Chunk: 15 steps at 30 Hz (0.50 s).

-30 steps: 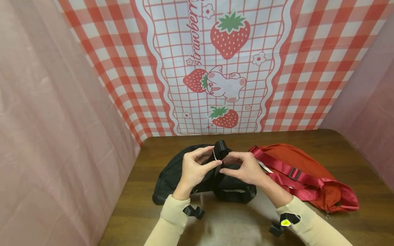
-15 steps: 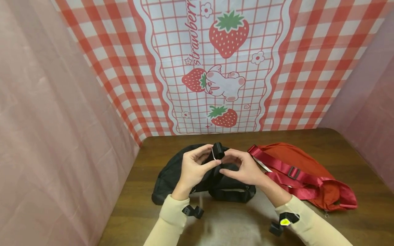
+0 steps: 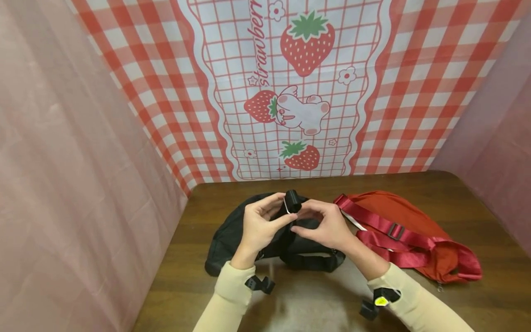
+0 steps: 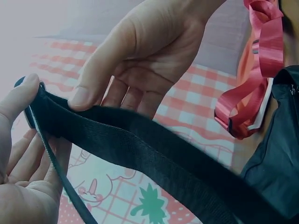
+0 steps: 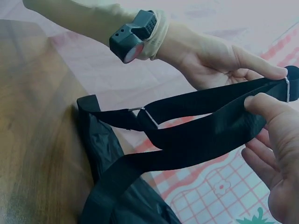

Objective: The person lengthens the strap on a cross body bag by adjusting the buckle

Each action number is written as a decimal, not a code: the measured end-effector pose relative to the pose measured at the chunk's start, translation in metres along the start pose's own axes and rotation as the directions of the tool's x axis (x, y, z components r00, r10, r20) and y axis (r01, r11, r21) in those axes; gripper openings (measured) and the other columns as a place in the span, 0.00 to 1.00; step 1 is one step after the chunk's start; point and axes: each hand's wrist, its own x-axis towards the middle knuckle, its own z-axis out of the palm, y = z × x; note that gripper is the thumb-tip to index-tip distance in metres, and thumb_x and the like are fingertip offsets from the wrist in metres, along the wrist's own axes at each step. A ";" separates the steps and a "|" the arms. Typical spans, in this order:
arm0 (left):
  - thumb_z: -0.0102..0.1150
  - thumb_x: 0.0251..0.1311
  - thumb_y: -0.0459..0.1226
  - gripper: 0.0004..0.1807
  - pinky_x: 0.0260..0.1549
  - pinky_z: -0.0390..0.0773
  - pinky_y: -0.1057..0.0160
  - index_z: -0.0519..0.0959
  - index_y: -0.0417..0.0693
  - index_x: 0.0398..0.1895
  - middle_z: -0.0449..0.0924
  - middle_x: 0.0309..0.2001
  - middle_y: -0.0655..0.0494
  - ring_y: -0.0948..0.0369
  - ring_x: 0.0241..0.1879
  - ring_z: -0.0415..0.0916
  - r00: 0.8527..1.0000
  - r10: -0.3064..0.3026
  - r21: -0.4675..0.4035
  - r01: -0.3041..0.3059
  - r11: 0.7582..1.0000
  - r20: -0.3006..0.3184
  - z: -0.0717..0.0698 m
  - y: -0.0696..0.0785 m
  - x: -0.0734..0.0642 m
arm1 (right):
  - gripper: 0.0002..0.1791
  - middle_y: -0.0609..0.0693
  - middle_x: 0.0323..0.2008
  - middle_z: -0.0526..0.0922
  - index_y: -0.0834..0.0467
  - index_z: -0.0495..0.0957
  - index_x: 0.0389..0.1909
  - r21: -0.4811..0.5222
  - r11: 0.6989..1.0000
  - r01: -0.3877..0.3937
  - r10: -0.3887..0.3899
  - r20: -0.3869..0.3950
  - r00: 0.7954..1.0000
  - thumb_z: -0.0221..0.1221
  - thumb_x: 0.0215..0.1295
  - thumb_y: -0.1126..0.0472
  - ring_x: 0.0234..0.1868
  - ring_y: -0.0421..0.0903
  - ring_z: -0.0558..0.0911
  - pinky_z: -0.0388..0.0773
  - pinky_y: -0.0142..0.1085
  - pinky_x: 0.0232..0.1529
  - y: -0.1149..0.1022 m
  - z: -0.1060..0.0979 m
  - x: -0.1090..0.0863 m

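A black bag (image 3: pixel 232 235) lies on the table under both hands, its black webbing strap (image 4: pixel 140 149) raised off it. Thumb and fingers of my left hand (image 3: pixel 259 223) pinch the strap at a thin metal slide buckle (image 5: pixel 288 88). A short loop of webbing (image 3: pixel 293 201) stands out beyond that buckle. My right hand (image 3: pixel 329 226) holds the strap just beside it, thumb on the near face in the right wrist view. Farther along the strap, a second metal ring (image 5: pixel 145 114) shows. Some fingertips are hidden behind the webbing.
A red-orange bag (image 3: pixel 394 210) with a crimson strap (image 3: pixel 375 221) lies to the right on the wooden table (image 3: pixel 174 295). Behind the table hangs a strawberry-print checked cloth (image 3: pixel 232 92). A pink curtain (image 3: pixel 83 161) hangs at the left.
My right hand has shifted slightly left, closer to the left hand. The webbing loop at the buckle has turned and moved a little left. The left hand keeps its grip; the red-orange bag stays put.
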 end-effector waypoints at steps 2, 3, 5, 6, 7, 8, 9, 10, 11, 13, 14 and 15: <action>0.77 0.59 0.28 0.23 0.60 0.86 0.59 0.85 0.35 0.58 0.89 0.52 0.32 0.68 0.52 0.88 1.000 0.000 0.015 0.000 1.000 -0.004 -0.001 0.000 0.000 | 0.24 0.51 0.43 0.89 0.55 0.88 0.51 -0.031 1.000 0.002 -0.003 -0.011 1.000 0.80 0.52 0.71 0.43 0.44 0.92 0.92 0.41 0.47 0.000 -0.002 0.000; 0.78 0.58 0.28 0.23 0.60 0.86 0.60 0.85 0.35 0.58 0.89 0.51 0.33 0.68 0.52 0.88 1.000 -0.005 0.017 0.005 1.000 -0.008 -0.001 0.001 0.000 | 0.24 0.51 0.43 0.89 0.56 0.88 0.51 -0.047 0.999 0.006 -0.007 -0.015 1.000 0.80 0.52 0.71 0.42 0.45 0.92 0.92 0.40 0.47 0.000 -0.004 0.000; 0.78 0.58 0.28 0.24 0.59 0.86 0.60 0.86 0.35 0.58 0.89 0.52 0.33 0.69 0.52 0.88 1.000 -0.007 0.027 0.008 1.000 -0.013 -0.002 0.001 0.000 | 0.25 0.51 0.43 0.90 0.56 0.88 0.52 -0.078 0.997 -0.001 -0.001 -0.020 1.000 0.80 0.52 0.71 0.42 0.46 0.92 0.92 0.38 0.47 0.002 -0.007 -0.002; 0.78 0.57 0.28 0.24 0.59 0.86 0.61 0.86 0.34 0.58 0.89 0.52 0.33 0.69 0.52 0.88 1.000 -0.009 0.027 0.009 1.000 -0.017 -0.003 0.001 0.000 | 0.25 0.51 0.43 0.90 0.56 0.88 0.52 -0.091 0.996 -0.003 0.001 -0.020 1.000 0.80 0.52 0.71 0.41 0.45 0.91 0.91 0.37 0.47 0.002 -0.009 -0.002; 0.78 0.57 0.28 0.24 0.59 0.86 0.61 0.86 0.34 0.58 0.88 0.53 0.33 0.69 0.52 0.88 1.000 -0.008 0.027 0.009 1.000 -0.020 -0.004 0.001 0.000 | 0.25 0.51 0.43 0.90 0.56 0.88 0.53 -0.101 0.995 -0.007 0.006 -0.018 1.000 0.80 0.52 0.70 0.41 0.45 0.91 0.91 0.36 0.47 0.003 -0.011 -0.003; 0.78 0.57 0.27 0.24 0.59 0.86 0.61 0.86 0.34 0.58 0.88 0.53 0.33 0.69 0.52 0.88 1.000 -0.007 0.025 0.008 1.000 -0.023 -0.005 0.001 0.000 | 0.24 0.52 0.43 0.90 0.57 0.88 0.53 -0.106 0.994 -0.011 0.009 -0.015 1.000 0.80 0.53 0.70 0.41 0.45 0.91 0.91 0.36 0.47 0.003 -0.013 -0.004; 0.78 0.57 0.27 0.24 0.59 0.86 0.61 0.86 0.34 0.58 0.88 0.53 0.33 0.68 0.53 0.88 1.000 -0.005 0.022 0.005 1.000 -0.025 -0.006 0.001 0.000 | 0.24 0.52 0.42 0.90 0.57 0.89 0.53 -0.112 0.994 -0.013 0.012 -0.013 1.000 0.80 0.53 0.69 0.41 0.45 0.91 0.91 0.34 0.47 0.003 -0.015 -0.004; 0.78 0.57 0.27 0.24 0.59 0.86 0.61 0.86 0.34 0.58 0.88 0.54 0.33 0.68 0.53 0.88 1.000 -0.001 0.019 0.002 1.000 -0.027 -0.007 0.001 0.000 | 0.24 0.51 0.42 0.90 0.57 0.89 0.53 -0.114 0.993 -0.017 0.015 -0.010 1.000 0.80 0.54 0.69 0.41 0.45 0.90 0.91 0.34 0.47 0.003 -0.016 -0.005; 0.78 0.56 0.26 0.24 0.59 0.87 0.61 0.86 0.33 0.58 0.88 0.54 0.32 0.68 0.53 0.88 1.000 0.001 0.015 0.000 1.000 -0.029 -0.008 0.001 0.000 | 0.23 0.51 0.42 0.90 0.56 0.89 0.53 -0.114 0.993 -0.016 0.015 -0.007 1.000 0.80 0.54 0.68 0.40 0.44 0.90 0.91 0.34 0.47 0.003 -0.017 -0.005; 0.78 0.56 0.25 0.24 0.59 0.87 0.61 0.85 0.33 0.58 0.87 0.54 0.31 0.67 0.53 0.88 1.000 0.002 0.002 -0.002 1.000 -0.029 -0.009 0.001 0.000 | 0.23 0.51 0.42 0.90 0.56 0.89 0.52 -0.112 0.994 -0.009 0.009 -0.007 1.000 0.80 0.54 0.68 0.40 0.44 0.90 0.91 0.35 0.47 0.003 -0.019 -0.006; 0.77 0.56 0.24 0.24 0.59 0.87 0.60 0.85 0.33 0.58 0.87 0.54 0.30 0.67 0.52 0.88 1.000 0.000 -0.005 0.000 1.000 -0.029 -0.009 0.001 0.000 | 0.23 0.51 0.42 0.90 0.56 0.90 0.52 -0.112 0.994 -0.003 0.003 -0.007 1.000 0.81 0.53 0.68 0.40 0.43 0.90 0.91 0.34 0.46 0.004 -0.020 -0.006; 0.77 0.56 0.24 0.24 0.59 0.86 0.60 0.85 0.32 0.58 0.87 0.54 0.30 0.67 0.53 0.88 1.000 -0.003 -0.011 0.003 1.000 -0.027 -0.010 0.001 0.000 | 0.23 0.51 0.42 0.91 0.56 0.90 0.52 -0.116 0.993 0.005 -0.006 -0.009 1.000 0.81 0.52 0.68 0.40 0.43 0.90 0.91 0.34 0.46 0.004 -0.021 -0.007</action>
